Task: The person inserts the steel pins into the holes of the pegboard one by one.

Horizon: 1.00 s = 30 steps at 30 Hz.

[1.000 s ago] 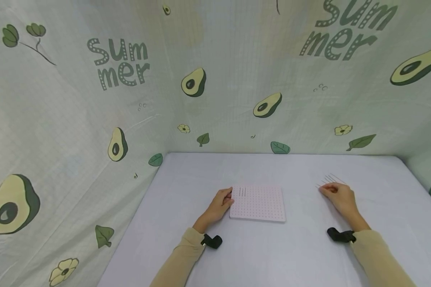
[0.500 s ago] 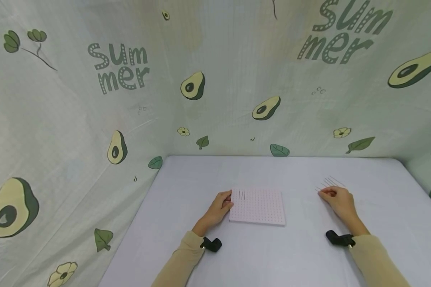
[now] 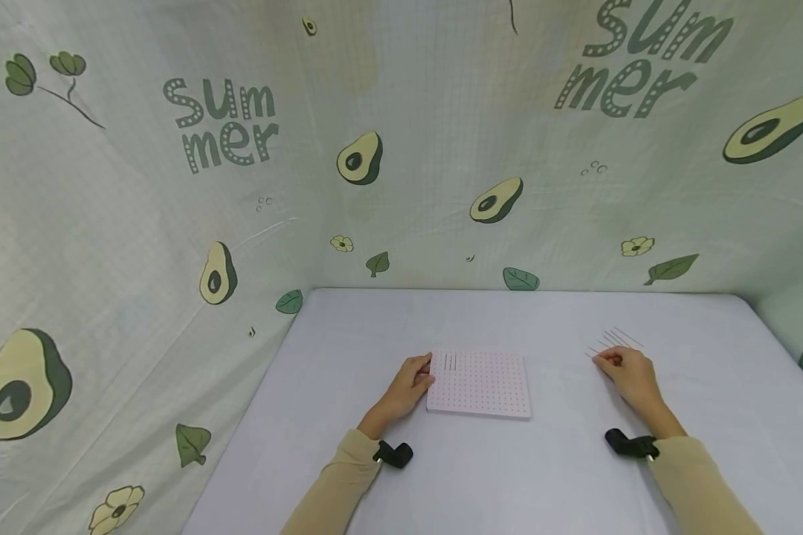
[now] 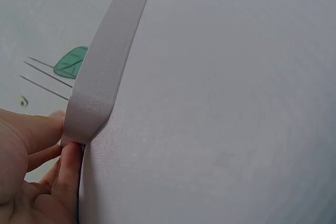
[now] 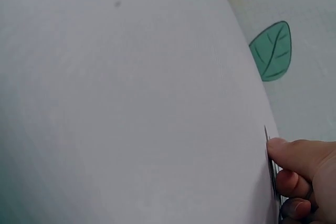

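A pale pink pegboard [image 3: 478, 386] with rows of small holes lies on the table. Three thin metal needles [image 3: 450, 362] stand upright in holes near its far left corner; the left wrist view shows these needles [image 4: 46, 74] rising past the board's edge [image 4: 102, 51]. My left hand [image 3: 404, 386] grips the board's left side, thumb on top and fingers against the side. Off to the right, my right hand [image 3: 632, 375] is down at several loose needles [image 3: 614, 338] lying on the table. Its thumb and forefinger pinch at one needle [image 5: 266, 132], whose tip pokes out past the thumb.
The white table [image 3: 482, 475] extends around the board, with its far edge against a hanging cloth [image 3: 428, 223] printed with avocados and leaves. Black wrist cameras [image 3: 395, 454] sit at both sleeve cuffs.
The head view has tilted slightly. My right fingers stay at the same needle with only a small shift; the left hand keeps its grip and the board is still.
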Motion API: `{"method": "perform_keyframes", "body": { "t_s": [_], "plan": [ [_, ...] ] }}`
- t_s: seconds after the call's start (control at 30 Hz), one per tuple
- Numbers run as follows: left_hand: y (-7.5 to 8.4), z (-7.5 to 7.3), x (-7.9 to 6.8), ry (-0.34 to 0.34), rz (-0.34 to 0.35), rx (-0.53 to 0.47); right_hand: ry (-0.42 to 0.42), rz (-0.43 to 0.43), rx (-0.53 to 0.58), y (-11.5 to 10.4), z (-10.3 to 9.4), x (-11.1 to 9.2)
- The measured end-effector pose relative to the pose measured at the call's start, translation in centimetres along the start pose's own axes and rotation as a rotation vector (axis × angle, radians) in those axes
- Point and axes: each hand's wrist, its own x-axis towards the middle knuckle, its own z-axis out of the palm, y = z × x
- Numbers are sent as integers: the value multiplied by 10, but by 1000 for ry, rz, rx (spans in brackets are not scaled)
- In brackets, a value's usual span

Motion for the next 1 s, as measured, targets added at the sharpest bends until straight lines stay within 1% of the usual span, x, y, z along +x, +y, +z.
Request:
{"method": "perform_keyframes", "body": {
  "t_s": [0.27,0.6,0.83,1.0],
  "plan": [
    [0,-1,0,3,-4,22,59,-11,-34,3,2,-2],
    [0,0,-1,5,4,29,27,-28,-15,1,-1,-4],
    [1,0,-2,4,-1,23,37,-53,-13,0,1,-5],
    [0,0,-1,7,4,12,46,-52,-12,-1,2,-6]
  ]
}}
